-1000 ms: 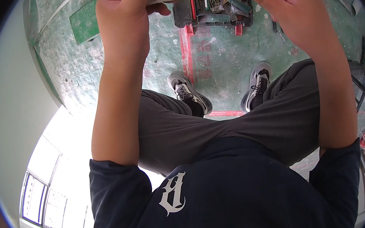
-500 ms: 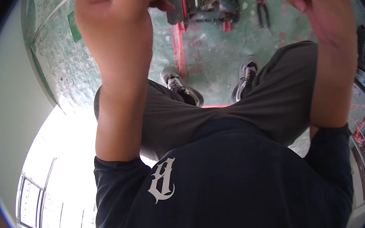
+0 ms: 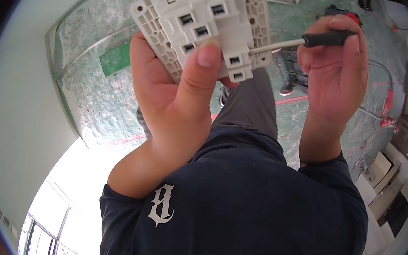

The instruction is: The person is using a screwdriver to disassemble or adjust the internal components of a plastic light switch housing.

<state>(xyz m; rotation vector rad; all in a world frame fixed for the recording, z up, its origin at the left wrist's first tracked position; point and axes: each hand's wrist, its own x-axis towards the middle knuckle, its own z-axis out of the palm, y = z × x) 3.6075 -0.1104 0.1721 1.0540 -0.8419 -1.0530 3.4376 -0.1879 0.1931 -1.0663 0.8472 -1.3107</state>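
My left hand [image 3: 181, 90] grips a white electrical wall plate [image 3: 218, 25], back side up, with its thumb pressed on the plastic housing. Square terminal openings and a ribbed frame show on that back; the front face is hidden. On the right, my right hand [image 3: 333, 66] pinches the black handle of a screwdriver [image 3: 325, 39] between thumb and fingers. The pale shaft points left and its tip meets the side of the plate's housing near the lower terminals. Where exactly the tip sits is hidden.
Below is a green, dusty floor [image 3: 98, 98] with a red line. A green sheet [image 3: 115, 61] lies at the left, near a pale wall [image 3: 19, 96]. Dark and red gear [image 3: 345, 13] lies beyond my right hand. A bent metal tube frame [image 3: 380, 68] stands at the right.
Both hands have come into fuller view, with the plate now showing its back. The screwdriver is now visible in my right hand, against the plate. My view has turned, and the toolbox and pliers are no longer seen as before.
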